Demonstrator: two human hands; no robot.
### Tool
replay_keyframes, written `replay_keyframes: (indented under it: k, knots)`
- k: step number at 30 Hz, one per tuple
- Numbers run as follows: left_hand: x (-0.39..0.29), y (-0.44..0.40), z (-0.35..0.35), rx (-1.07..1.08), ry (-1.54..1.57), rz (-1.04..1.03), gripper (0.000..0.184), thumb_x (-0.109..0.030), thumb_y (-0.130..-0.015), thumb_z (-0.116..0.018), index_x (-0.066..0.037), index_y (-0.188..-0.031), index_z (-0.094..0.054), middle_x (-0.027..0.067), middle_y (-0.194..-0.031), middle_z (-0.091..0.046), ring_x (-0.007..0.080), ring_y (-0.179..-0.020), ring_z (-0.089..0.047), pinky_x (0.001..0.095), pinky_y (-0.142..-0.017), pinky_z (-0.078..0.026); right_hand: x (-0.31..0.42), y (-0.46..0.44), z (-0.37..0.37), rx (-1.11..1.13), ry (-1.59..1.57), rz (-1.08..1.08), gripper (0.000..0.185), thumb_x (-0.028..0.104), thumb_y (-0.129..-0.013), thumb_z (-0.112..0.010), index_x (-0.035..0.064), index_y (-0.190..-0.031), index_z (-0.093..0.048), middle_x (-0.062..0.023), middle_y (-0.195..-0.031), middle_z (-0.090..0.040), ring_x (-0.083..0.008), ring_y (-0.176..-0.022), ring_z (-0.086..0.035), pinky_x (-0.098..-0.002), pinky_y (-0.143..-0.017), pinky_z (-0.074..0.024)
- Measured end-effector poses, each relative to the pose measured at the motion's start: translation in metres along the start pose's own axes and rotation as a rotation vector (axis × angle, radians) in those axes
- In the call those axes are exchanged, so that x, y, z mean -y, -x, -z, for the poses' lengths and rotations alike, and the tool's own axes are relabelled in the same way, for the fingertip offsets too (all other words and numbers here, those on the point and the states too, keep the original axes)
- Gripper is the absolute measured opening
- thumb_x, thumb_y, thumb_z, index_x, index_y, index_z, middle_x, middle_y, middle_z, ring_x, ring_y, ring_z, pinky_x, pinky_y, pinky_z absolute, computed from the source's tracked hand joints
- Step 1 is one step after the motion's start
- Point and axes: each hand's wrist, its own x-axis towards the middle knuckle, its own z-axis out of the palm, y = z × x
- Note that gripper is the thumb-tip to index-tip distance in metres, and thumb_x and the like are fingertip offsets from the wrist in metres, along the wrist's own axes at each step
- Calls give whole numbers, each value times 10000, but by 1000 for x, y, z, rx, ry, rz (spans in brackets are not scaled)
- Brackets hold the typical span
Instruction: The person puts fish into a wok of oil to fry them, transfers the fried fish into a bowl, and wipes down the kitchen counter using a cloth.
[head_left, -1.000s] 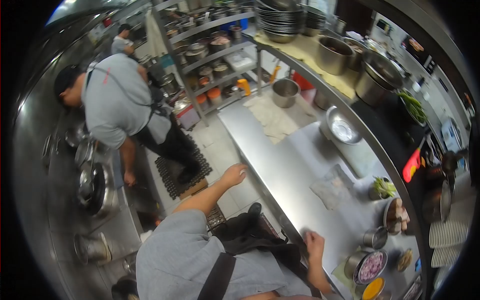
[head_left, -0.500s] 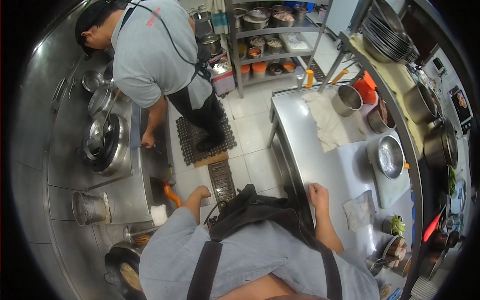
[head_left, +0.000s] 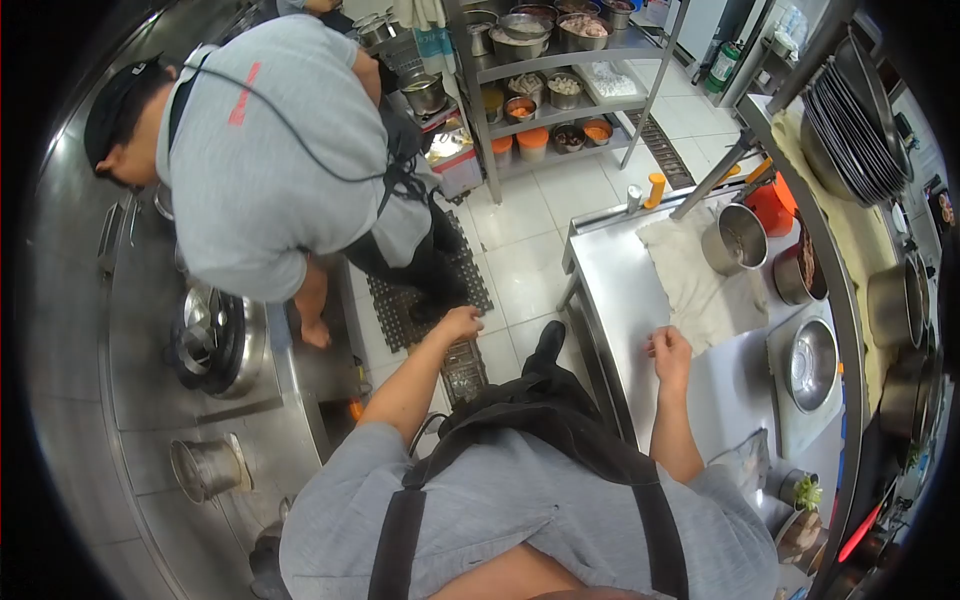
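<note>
My left hand (head_left: 462,325) hangs above the floor in the aisle, fingers curled in, nothing visible in it. My right hand (head_left: 670,357) is over the steel table (head_left: 622,280), fingers loosely bent and a little apart, holding nothing I can see. Just beyond it a pale cloth (head_left: 685,275) is spread out, with a steel pot (head_left: 735,240) on it. To the right, a shiny steel bowl (head_left: 812,362) rests on a white cutting board (head_left: 785,372). A grey rag (head_left: 742,462) lies nearer to me, beside a small pot with green leaves (head_left: 806,490).
A co-worker (head_left: 280,150) bends over the stove at left, on a black mat (head_left: 385,308). A rack (head_left: 560,68) of food containers stands ahead. Stacked dark pans (head_left: 850,130) sit on the shelf at right. A steel pot (head_left: 202,470) is on the left counter.
I have moved forward along the aisle. Both hands have swung ahead, the right from the table's edge toward the cloth, its fingers loosening. The co-worker leans further left over the stove.
</note>
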Motion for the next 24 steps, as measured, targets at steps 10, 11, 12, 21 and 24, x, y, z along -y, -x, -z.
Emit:
replay_keyframes:
  k: [10,11,12,21,24]
  knots:
    - [-49,-165,73,190,-297,26,436,-249,-745,-607,-58,-1137,-633,167,-1150,-625,315,-1056,-602,370,-913,-477,103,-181,20,-471,-215,381,449,-47,-830,-567,-21,-1272,-489,-138,-1195,-548,-177,-952,-606,-262,-769,-490]
    - [-51,-175,79,182,-245,60,417,-244,-745,-606,-55,-1116,-644,169,-1153,-623,316,-1066,-595,376,-916,-474,112,-198,25,-472,-203,365,449,-47,-830,-567,-21,-1272,-489,-138,-1195,-548,-177,-952,-606,-262,-769,-490]
    - [-50,-185,83,173,-190,91,398,-238,-746,-604,-52,-1095,-654,170,-1156,-620,317,-1075,-589,381,-920,-472,125,-215,29,-535,-206,382,434,-38,-840,-580,-43,-1263,-487,-143,-1218,-539,-189,-998,-590,-273,-818,-478]
    - [5,-359,89,544,-657,-63,349,-268,-776,-580,-46,-1022,-691,184,-1104,-643,326,-1023,-621,397,-866,-488,146,-296,29,-686,-274,251,139,83,-796,-677,7,-877,-594,-66,-825,-611,-147,-805,-570,-291,-789,-436]
    - [-23,-449,115,657,-718,10,344,-210,-743,-565,4,-987,-682,214,-1080,-639,329,-1012,-621,368,-866,-484,169,-297,8,-885,-260,172,133,63,-800,-663,29,-858,-549,-45,-781,-564,-145,-740,-534,-297,-744,-428]
